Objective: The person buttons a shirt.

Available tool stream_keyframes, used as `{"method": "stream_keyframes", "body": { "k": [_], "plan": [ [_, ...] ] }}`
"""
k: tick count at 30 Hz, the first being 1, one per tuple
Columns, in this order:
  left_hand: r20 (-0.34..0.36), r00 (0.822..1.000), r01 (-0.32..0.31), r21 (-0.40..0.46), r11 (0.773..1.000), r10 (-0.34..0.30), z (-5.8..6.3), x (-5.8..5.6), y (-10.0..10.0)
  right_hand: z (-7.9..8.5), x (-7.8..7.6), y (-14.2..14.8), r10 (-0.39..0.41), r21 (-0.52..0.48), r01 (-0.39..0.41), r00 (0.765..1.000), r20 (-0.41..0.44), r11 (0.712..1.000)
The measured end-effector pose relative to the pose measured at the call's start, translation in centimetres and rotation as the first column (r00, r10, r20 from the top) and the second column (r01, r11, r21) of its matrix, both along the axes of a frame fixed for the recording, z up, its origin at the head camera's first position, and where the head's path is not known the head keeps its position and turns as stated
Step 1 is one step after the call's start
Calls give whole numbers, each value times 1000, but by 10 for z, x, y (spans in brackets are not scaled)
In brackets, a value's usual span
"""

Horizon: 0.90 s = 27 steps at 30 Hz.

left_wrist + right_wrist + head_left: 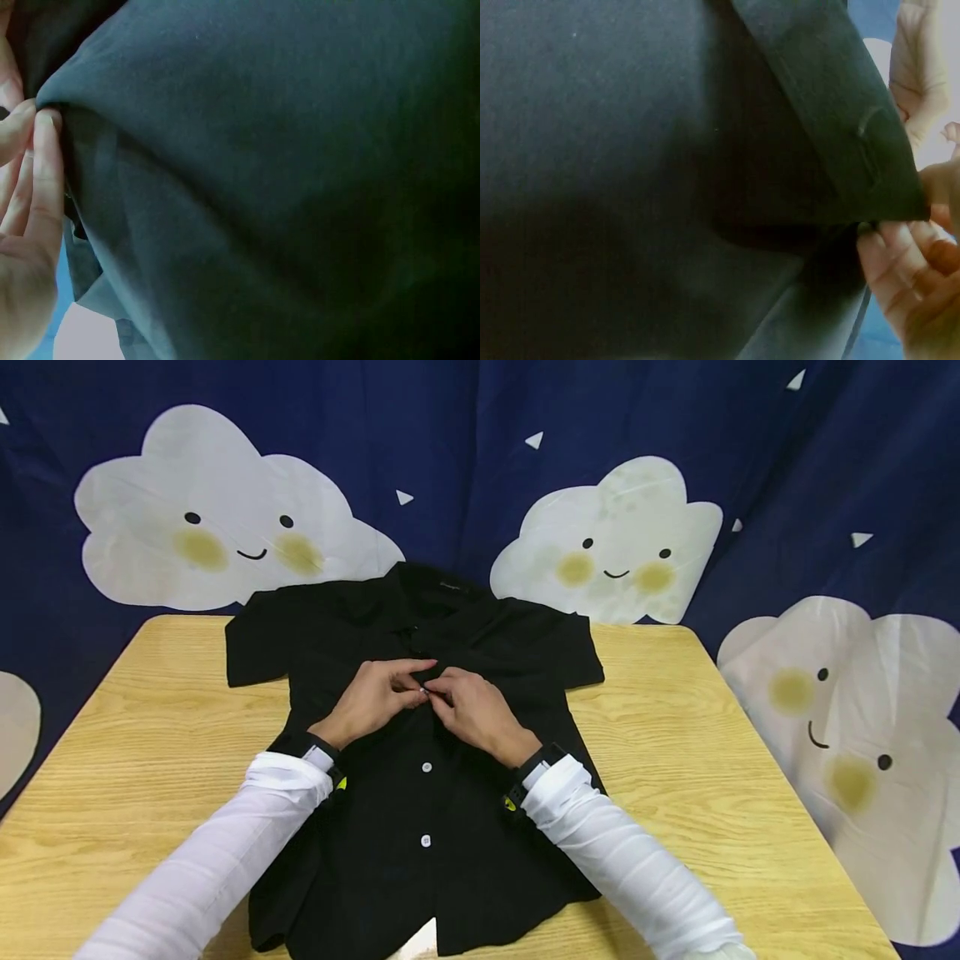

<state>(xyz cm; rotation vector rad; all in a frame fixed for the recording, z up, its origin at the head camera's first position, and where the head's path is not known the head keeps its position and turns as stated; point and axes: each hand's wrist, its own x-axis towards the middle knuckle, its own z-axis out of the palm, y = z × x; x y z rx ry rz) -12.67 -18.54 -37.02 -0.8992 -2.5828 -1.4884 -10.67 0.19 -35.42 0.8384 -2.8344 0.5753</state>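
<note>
A black short-sleeved shirt [360, 860] lies front up on the wooden table, its collar at the far end. My left hand [372, 700] pinches the front edge of the shirt below the collar; in the left wrist view its thumb and fingers nip a fold of dark cloth [225, 112]. Close against it, my right hand [480, 708] pinches the other side of the opening. A small white button [423, 691] shows between the two hands' fingertips. In the right wrist view a buttonhole [868, 146] is seen in the lifted front band, just above the right hand's fingers.
Lower on the shirt front are two more white buttons, an upper one [427, 767] and a lower one [426, 841]. The light wood table [675, 760] extends on both sides. Behind it hangs a dark blue curtain [450, 435] printed with smiling clouds.
</note>
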Motion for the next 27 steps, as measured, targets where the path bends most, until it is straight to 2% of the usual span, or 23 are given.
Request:
{"method": "stream_keyframes", "body": {
  "k": [3, 8, 13, 19, 21, 23, 25, 27],
  "plan": [
    [89, 996, -28, 34, 999, 25, -1, 0, 0, -2, 0, 1, 2, -12, -2, 1000, 0, 1000],
    [162, 987, -35, 83, 996, 22, -3, -3, -1, -5, -2, 3, 13, -21, -13, 1000, 10, 1000],
    [231, 972, 3, 170, 986, -43, -5, -6, 0, -10, -4, 3, 26, -16, -27, 997, -67, 1000],
    [308, 940, 60, 278, 959, -148, 0, -11, -1, -11, -10, 3, 59, 55, -49, 977, -202, 997],
    [271, 952, 80, 221, 972, -140, 3, -11, -2, -9, -11, 3, 89, 88, -71, 971, -220, 994],
    [191, 974, 104, 115, 988, -124, 6, -11, -3, -8, -12, 4, 114, 115, -90, 968, -223, 989],
    [71, 991, 113, -25, 993, -111, 10, -11, -2, -7, -13, 5, 127, 128, -100, 966, -223, 987],
    [-76, 991, 97, -162, 982, -110, 14, -13, 0, -6, -13, 7, 128, 125, -102, 966, -225, 987]
  ]
}}
